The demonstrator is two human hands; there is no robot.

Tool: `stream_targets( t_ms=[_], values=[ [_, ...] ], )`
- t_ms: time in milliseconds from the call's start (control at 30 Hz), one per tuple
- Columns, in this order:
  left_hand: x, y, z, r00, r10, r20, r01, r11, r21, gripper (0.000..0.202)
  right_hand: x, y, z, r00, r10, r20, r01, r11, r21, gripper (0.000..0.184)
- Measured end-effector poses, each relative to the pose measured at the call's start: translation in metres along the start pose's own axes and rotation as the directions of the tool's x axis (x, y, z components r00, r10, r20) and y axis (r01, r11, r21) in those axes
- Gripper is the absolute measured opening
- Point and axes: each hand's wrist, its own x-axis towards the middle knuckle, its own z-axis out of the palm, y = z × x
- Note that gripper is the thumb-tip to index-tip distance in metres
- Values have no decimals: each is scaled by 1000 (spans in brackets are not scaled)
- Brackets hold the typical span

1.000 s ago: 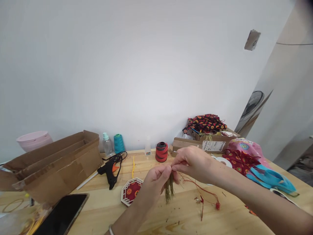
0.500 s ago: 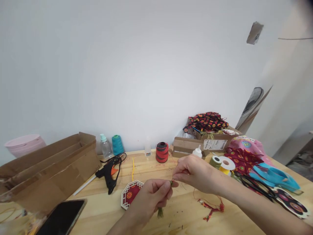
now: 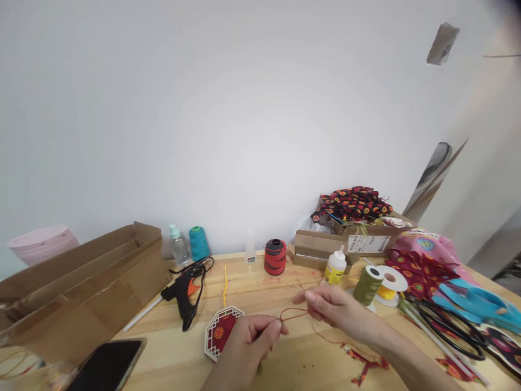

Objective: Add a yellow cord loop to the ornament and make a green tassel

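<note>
My left hand (image 3: 249, 342) is closed low over the wooden table (image 3: 260, 288), pinching one end of a thin red thread (image 3: 293, 313); an olive tassel is mostly hidden under its fingers. My right hand (image 3: 334, 307) pinches the same thread a little to the right, so a short loop spans the two hands. The thread trails on to red scraps (image 3: 364, 366) on the table. A red and white octagonal coaster (image 3: 222, 329) lies just left of my left hand.
A black glue gun (image 3: 185, 290), yellow cord (image 3: 224, 277), red spool (image 3: 275, 256), teal spool (image 3: 199, 243) and small bottles stand behind. Olive spool (image 3: 367, 284), glue bottle (image 3: 336, 267), scissors (image 3: 443, 323) and patterned fabric sit right. A long cardboard box (image 3: 81, 282) and phone (image 3: 103, 364) are left.
Both hands have dropped toward the table and drawn apart, pulling the red thread out into a loop. The tassel that hung below my left hand is now nearly hidden.
</note>
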Motion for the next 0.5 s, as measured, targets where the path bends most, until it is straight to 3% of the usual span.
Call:
stream_targets(
  t_ms=[100, 267, 400, 467, 500],
  values=[
    [0, -7, -2, 997, 3, -78, 1, 999, 49, 43, -10, 24, 9, 995, 94, -29, -92, 992, 85, 45],
    [2, -6, 3, 994, 36, -103, -29, 997, 65, 40, -22, 39, 21, 988, 126, -91, -124, 992, 25, 34],
    [3, -8, 9, 984, 112, -140, -98, 990, 103, 36, -16, 31, 30, 980, -64, -189, 59, 998, -35, 36],
    [4, -11, 11, 979, 154, -136, -137, 982, 129, 34, -8, 25, 36, 983, -103, -153, 111, 993, 39, 36],
    [4, -13, 12, 975, 176, -133, -158, 978, 138, 33, -4, 23, 40, 993, -70, -100, 80, 992, 101, 33]
  ],
)
